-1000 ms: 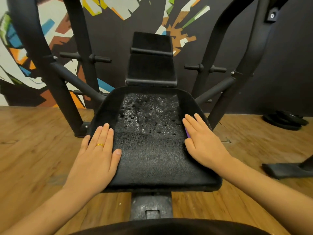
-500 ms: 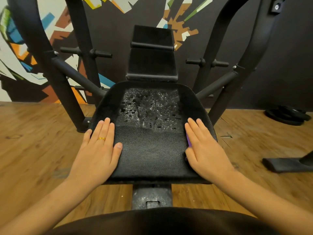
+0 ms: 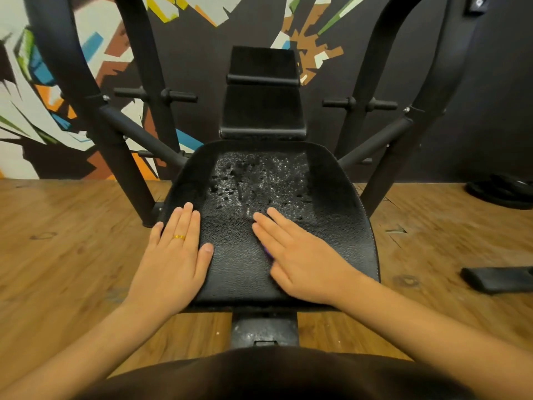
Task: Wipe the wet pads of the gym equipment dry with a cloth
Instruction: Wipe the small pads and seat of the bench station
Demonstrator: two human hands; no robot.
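Note:
A black padded seat of a gym machine lies in front of me, its far half beaded with water drops. My left hand lies flat on the seat's left edge, fingers straight, a gold ring on one finger. My right hand presses flat on the middle of the seat, fingers straight and pointing up-left. A sliver of purple cloth peeks out beneath its palm; the remainder of the cloth is hidden. A black back pad stands upright behind the seat.
Black steel frame arms rise on both sides of the seat. Weight plates lie on the wooden floor at the right, with a black foot pad nearer me. A painted wall stands behind.
My right hand slid left from the seat's right edge to its middle, with the purple cloth under it. My left hand stayed on the left edge.

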